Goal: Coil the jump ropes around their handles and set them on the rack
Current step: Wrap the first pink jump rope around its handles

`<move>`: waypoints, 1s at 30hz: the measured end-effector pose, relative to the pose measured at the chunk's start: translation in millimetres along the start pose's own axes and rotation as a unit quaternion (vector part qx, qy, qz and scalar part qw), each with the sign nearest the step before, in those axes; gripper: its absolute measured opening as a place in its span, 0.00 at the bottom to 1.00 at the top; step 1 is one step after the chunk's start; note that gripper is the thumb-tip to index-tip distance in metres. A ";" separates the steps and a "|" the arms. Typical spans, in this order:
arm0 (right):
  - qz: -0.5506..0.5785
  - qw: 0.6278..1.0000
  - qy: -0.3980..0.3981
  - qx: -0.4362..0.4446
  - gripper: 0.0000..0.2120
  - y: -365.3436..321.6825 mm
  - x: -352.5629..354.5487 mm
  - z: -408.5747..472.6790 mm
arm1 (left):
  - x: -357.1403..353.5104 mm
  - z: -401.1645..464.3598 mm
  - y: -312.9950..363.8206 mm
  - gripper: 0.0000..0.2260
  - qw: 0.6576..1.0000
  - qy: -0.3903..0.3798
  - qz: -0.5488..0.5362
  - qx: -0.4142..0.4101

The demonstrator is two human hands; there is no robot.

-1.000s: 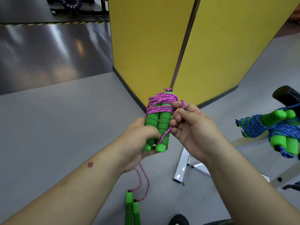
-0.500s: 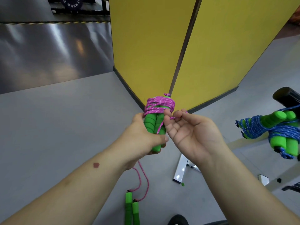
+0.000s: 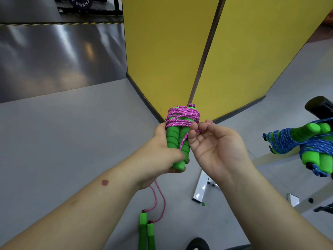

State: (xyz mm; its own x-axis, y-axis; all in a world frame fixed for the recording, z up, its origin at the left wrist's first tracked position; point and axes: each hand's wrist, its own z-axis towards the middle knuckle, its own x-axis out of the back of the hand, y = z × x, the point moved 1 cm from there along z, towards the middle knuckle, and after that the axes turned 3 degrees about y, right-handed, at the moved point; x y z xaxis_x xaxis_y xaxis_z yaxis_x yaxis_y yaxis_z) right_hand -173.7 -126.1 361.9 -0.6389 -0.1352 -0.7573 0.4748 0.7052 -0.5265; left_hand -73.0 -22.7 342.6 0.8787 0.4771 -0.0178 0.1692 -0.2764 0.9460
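Observation:
My left hand (image 3: 160,152) grips the lower part of two green foam handles (image 3: 173,139) held upright side by side. Pink rope (image 3: 182,116) is wound many times around their top ends. My right hand (image 3: 214,148) is palm up beside them, its fingertips pinching the loose pink end just under the coil. A strand runs down the front of the handles. Two bundles of blue rope (image 3: 282,141) coiled around green handles hang on the rack (image 3: 319,105) at the right edge.
Another pink jump rope with green handles (image 3: 146,231) lies uncoiled on the grey floor below my hands. A yellow folding partition (image 3: 198,51) stands straight ahead. White metal frame legs (image 3: 200,186) rest on the floor at lower right.
My right hand turned from knuckles up to palm up and moved under the coil with the rope end. The handles tilted slightly and stayed in my left hand.

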 end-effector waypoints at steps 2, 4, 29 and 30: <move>-0.011 1.000 -0.018 -0.009 0.06 -1.4 1.6 2.0 | 4.9 0.7 -0.5 0.33 0.995 -0.026 -0.093 0.019; -0.010 0.999 -0.035 -0.025 0.06 -2.0 3.1 3.4 | 9.7 2.0 -0.7 0.36 0.993 -0.039 -0.110 0.017; -0.115 0.989 -0.094 0.022 0.14 -0.8 6.1 5.8 | 4.8 7.8 -8.2 0.24 0.990 0.064 0.075 -0.096; -0.126 0.987 -0.097 0.028 0.14 0.0 6.0 6.2 | 4.5 8.4 -8.3 0.24 0.990 0.072 0.069 -0.096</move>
State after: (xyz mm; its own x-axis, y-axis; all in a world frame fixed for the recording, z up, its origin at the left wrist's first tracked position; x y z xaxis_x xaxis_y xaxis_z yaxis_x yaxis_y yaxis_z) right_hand -173.7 -131.2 355.0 -0.6160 -0.4360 -0.6560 0.3518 0.5928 -0.7244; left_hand -66.7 -25.3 331.9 0.8125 0.5633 0.1502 -0.0486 -0.1914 0.9803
